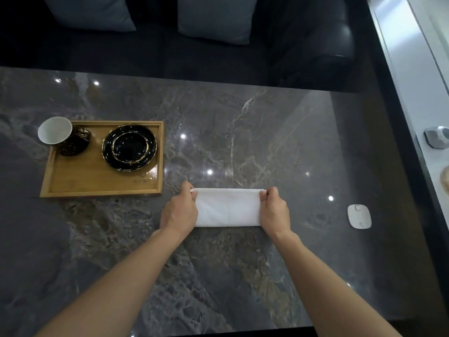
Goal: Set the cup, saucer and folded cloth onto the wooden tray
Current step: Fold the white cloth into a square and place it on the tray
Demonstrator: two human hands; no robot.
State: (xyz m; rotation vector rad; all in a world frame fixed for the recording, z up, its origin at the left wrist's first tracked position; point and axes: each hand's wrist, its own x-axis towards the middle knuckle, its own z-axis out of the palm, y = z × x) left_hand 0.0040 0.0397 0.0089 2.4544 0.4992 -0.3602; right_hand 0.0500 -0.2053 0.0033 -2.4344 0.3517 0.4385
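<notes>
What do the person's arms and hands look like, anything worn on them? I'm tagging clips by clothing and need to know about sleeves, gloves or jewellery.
Both forearms are bare as far as the frame shows: no sleeves come into view. The left hand and right hand wear no gloves, and no watch, bracelet or ring shows on either wrist or on the visible fingers. No markings can be seen.

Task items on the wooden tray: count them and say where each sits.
2. The cup stands at the wooden tray far-left corner; the saucer lies at its far right. The folded cloth is still on the table, off the tray.
</notes>
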